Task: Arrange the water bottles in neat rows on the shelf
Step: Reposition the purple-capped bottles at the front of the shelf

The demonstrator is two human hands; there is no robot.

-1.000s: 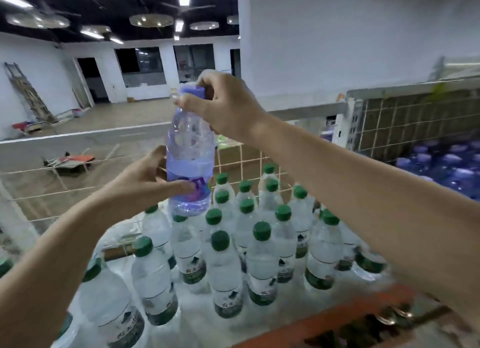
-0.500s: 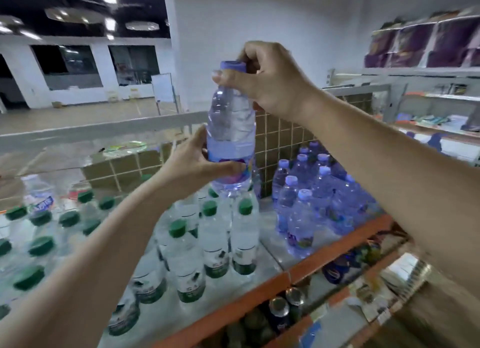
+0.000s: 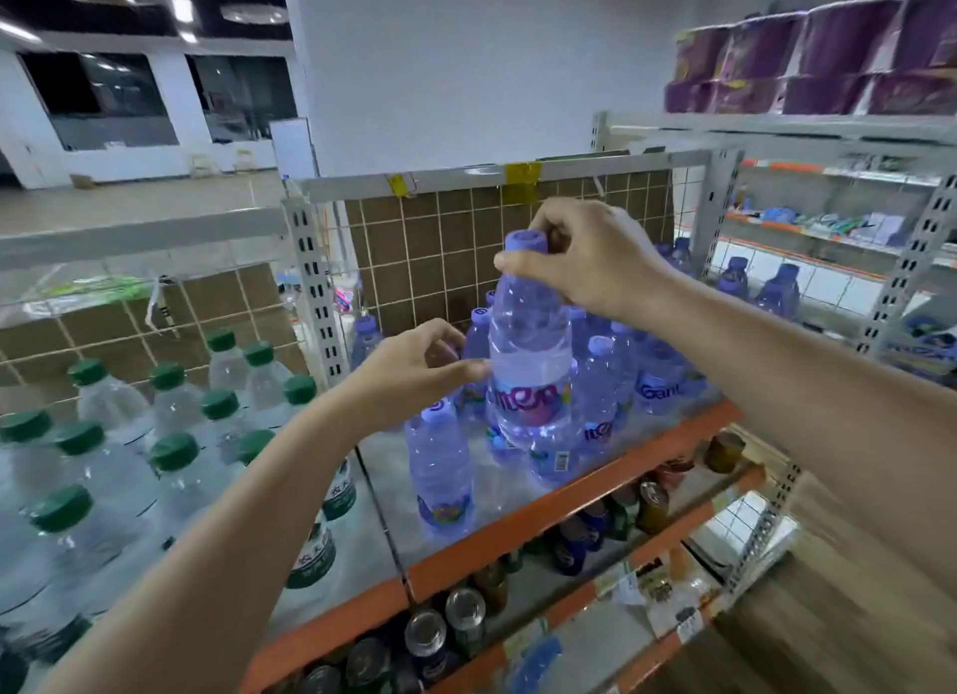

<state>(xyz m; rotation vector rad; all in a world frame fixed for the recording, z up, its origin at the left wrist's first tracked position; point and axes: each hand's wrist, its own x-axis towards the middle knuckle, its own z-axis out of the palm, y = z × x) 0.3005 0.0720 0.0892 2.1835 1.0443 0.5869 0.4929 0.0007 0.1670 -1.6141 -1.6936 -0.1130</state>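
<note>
the right hand (image 3: 585,258) pinches the purple bottle (image 3: 528,362) by its neck, over the shelf (image 3: 569,486). the left hand (image 3: 414,372), at 9 o'clock, touches its side. it looks full, heavy and slippery; hold the neck.

White wall (image 3: 466,61) at 12 o'clock; dark windows (image 3: 103,97), ceiling lights (image 3: 181,7) at 10 o'clock; tan floor (image 3: 129,196) below.

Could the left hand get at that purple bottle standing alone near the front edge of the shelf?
Probably yes. The lone bottle stands apart at the shelf's front edge, just below the left hand, with nothing between them. But that hand now steadies the held bottle, so it must let go first.
</note>
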